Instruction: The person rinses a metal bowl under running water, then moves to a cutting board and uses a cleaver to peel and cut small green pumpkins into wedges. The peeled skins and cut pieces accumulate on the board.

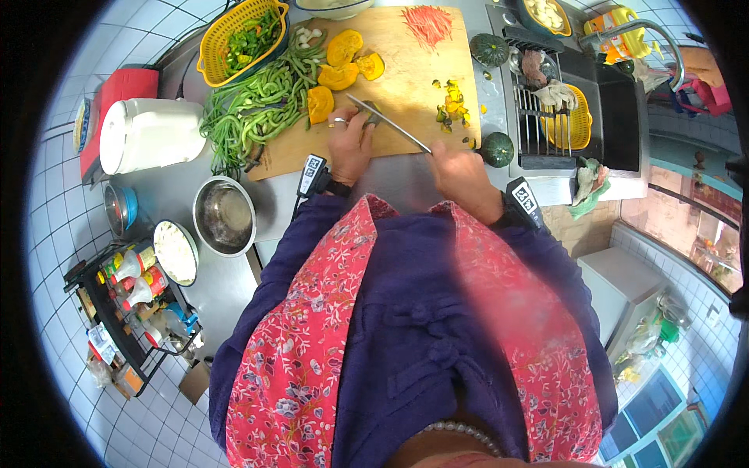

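Observation:
My left hand (pixel 351 149) holds a small dark-rinded squash piece (pixel 371 110) on the wooden cutting board (pixel 404 70). In my right hand (pixel 462 175) is the handle of a kitchen knife (pixel 398 127), its blade slanting to the upper left across that piece. Whether the edge is in the flesh cannot be made out. Orange squash chunks (pixel 338 76) lie just beyond my left hand, one chunk (pixel 320 104) close to the fingers. Cut rind scraps (pixel 452 106) are scattered at the board's right side. Red shreds (pixel 427 26) form a pile at the far edge.
Green beans (pixel 278 96) cover the board's left side, beside a yellow basket (pixel 209 58) of cut green peppers. Two whole green squashes, a near one (pixel 497 150) and a far one (pixel 489 50), stand before the sink (pixel 623 117). A steel bowl (pixel 224 216) sits at left.

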The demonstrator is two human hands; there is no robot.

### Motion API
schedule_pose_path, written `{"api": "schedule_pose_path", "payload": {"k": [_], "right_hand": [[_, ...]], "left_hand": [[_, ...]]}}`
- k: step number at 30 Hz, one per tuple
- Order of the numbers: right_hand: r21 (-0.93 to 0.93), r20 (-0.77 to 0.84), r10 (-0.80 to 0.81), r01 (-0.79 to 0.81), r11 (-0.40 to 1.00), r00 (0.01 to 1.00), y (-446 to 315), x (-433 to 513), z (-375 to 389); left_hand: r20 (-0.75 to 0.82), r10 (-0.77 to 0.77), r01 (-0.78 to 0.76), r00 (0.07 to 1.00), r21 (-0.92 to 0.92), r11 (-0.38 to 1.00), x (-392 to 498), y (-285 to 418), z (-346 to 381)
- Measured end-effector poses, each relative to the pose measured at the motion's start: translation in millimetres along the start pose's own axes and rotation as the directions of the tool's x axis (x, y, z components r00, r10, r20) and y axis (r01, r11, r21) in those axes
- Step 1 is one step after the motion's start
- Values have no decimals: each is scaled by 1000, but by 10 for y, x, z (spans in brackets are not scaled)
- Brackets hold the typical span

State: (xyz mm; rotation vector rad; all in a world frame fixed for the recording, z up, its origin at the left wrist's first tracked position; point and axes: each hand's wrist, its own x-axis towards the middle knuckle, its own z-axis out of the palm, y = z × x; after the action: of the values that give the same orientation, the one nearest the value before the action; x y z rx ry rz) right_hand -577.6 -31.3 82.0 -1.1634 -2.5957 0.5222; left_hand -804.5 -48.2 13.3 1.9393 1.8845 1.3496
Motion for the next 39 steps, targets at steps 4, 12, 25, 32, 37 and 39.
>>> {"api": "schedule_pose_path", "payload": {"k": [4,12,25,32,37,39], "right_hand": [[-55,56,-46,50,997,997,-31,89,-127],[-59,240,32,-18,998,970,-13,277,-298],[141,110,126,-141,980,986,229,277,390],[517,-37,305,-243,821,951,496,-30,267],[731,150,537,-459,505,830,540,-293,140],[746,155,562,-469,473,812,567,-411,78]], "left_hand": [[-3,65,-65,998,54,996,14,-56,50],[-55,101,-101,993,14,995,-5,-166,83],[-27,-30,28,999,-98,995,-281,-183,-61],[23,-31,30,999,59,998,-305,-140,-169],[351,284,-404,892,341,849,171,-104,21],[422,417,-565,805,330,757,425,-130,168]]}}
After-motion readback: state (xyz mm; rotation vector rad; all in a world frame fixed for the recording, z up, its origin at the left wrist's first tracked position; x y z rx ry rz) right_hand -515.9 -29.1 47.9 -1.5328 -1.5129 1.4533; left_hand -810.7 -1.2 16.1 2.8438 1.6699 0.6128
